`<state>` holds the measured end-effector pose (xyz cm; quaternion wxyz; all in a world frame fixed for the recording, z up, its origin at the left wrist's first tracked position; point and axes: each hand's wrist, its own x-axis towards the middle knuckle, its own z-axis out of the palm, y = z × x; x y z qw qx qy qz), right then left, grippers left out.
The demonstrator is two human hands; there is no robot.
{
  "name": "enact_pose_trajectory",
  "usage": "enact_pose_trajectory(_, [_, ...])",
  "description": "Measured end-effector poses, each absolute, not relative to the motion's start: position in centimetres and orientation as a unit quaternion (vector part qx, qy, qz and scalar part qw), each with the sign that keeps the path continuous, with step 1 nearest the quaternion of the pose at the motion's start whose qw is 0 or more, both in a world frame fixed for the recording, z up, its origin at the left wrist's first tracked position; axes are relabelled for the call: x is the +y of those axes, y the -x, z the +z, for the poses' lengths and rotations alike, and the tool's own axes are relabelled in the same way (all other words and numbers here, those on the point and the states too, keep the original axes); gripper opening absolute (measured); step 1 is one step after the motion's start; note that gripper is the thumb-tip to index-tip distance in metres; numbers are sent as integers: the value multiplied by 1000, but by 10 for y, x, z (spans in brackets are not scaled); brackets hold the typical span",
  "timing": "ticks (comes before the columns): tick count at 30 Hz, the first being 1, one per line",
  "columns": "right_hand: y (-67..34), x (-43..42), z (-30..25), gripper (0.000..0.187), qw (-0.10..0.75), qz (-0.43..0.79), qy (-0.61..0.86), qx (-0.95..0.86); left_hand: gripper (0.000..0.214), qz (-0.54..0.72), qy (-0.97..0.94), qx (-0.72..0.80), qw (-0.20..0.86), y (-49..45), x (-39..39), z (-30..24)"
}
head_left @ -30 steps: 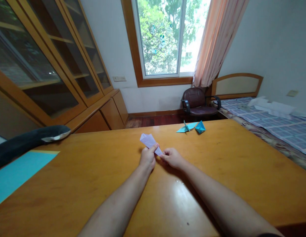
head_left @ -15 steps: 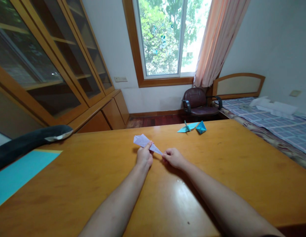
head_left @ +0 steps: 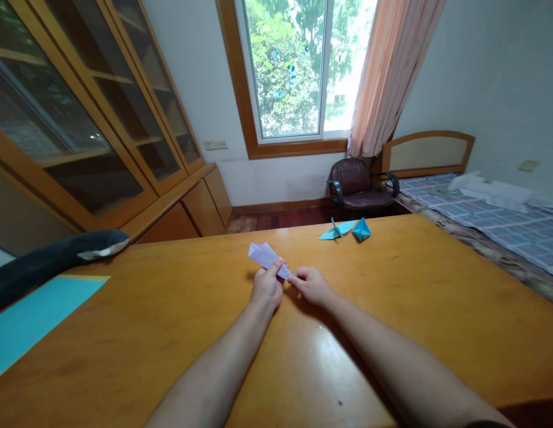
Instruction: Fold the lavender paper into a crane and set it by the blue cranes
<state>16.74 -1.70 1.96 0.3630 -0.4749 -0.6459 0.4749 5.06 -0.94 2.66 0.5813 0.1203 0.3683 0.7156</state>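
A folded piece of lilac paper (head_left: 264,254) is held above the middle of the wooden table (head_left: 178,333), its wide end pointing to the far left. My left hand (head_left: 268,287) is closed around its middle, thumb on top. At the narrow near end, my right hand (head_left: 310,285) pinches the tip between thumb and fingers. The fingers cover part of that tip. Farther off, by the table's back edge, lie a light blue folded-paper bird (head_left: 336,230) and a darker blue folded-paper shape (head_left: 362,230).
A turquoise sheet (head_left: 40,315) lies at the table's left, beside a dark curved cushion-like object (head_left: 57,258). Beyond the back edge stands a brown office chair (head_left: 356,184). A bed (head_left: 485,220) is on the right, a glass-fronted cabinet (head_left: 155,160) on the left.
My left hand has shifted slightly right with the lilac paper, closer to my right hand. Less of the paper's narrow end shows between the hands. The view has turned a little.
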Motion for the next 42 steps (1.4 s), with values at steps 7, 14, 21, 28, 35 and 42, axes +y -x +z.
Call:
enact_pose_trajectory(7, [-168, -16, 17, 24, 340, 461, 484, -662, 19, 722, -39, 418, 550, -29, 2, 39])
enact_pose_trajectory(14, [-172, -15, 15, 23, 320, 444, 501, -670, 18, 744, -35, 407, 528, -17, 7, 39])
enact_pose_trajectory(21, [-182, -11, 14, 23, 319, 419, 518, -674, 15, 763, -89, 390, 507, 4, 15, 30])
enact_pose_trajectory(28, [-207, 1, 18, 17, 400, 415, 514, -635, 39, 666, -363, 460, 461, 19, 17, 20])
enact_pose_trajectory(35, [-218, 11, 15, 24, 416, 488, 523, -561, 26, 517, -607, 548, 255, 17, 10, 16])
enact_pose_trajectory(42, [-211, 9, 6, 23, 394, 524, 512, -555, 10, 396, -811, 404, 151, -15, -20, 30])
